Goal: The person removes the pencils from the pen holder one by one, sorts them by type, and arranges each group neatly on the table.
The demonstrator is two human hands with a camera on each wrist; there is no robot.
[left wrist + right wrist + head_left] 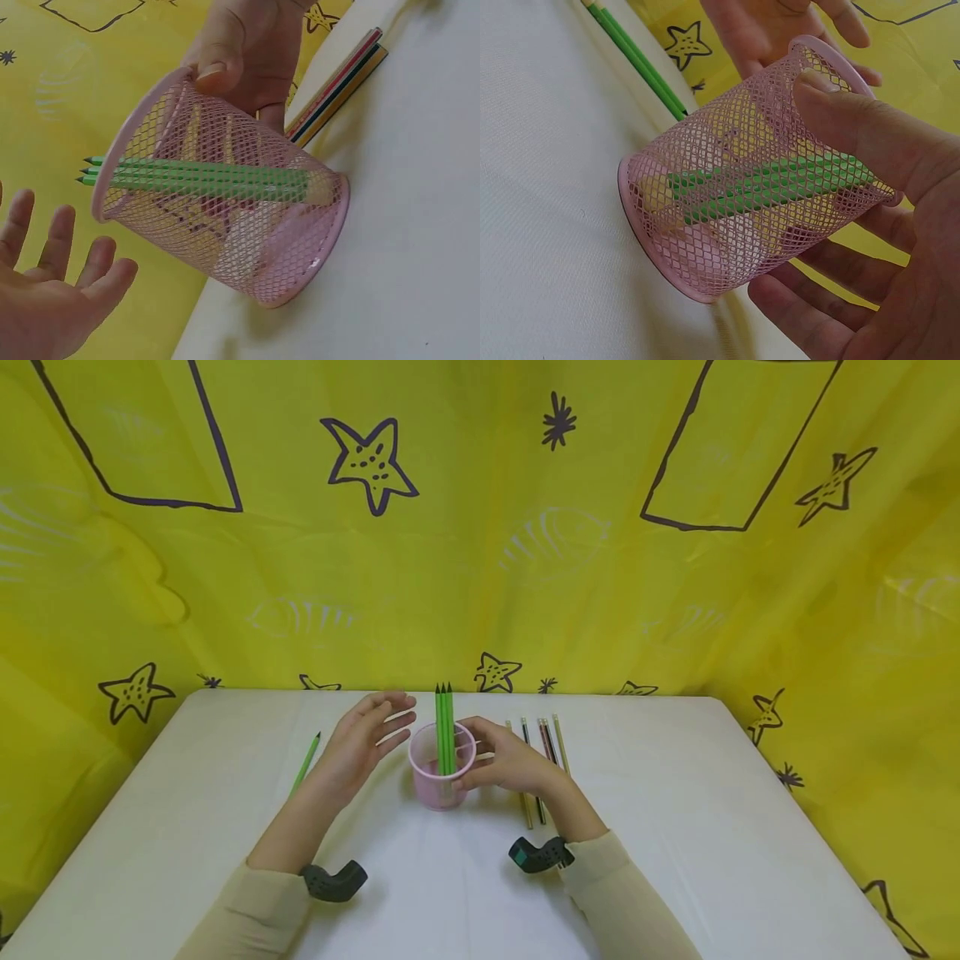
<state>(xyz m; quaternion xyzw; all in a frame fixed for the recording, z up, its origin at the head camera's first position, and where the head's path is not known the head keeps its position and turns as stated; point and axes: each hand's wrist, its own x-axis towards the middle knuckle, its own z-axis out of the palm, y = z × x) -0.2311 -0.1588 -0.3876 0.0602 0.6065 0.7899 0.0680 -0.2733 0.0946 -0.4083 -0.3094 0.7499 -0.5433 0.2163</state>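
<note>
A pink mesh pencil cup stands in front of me near the middle of the table. Three green pencils are inside it, their dark sharpened points above the rim and tan ends at the bottom. My right hand holds the cup from the right. In the right wrist view its thumb lies along the mesh near the rim, with the fingers round the other side. To the left of the cup is my left hand, fingers spread and relaxed, apart from the cup and holding nothing. I cannot tell whether the cup's base touches the table.
Green pencils lie on the white table left of my left forearm. Several other pencils, one of them gold, lie to the right, partly behind my right hand and wrist. A yellow patterned curtain hangs behind the table.
</note>
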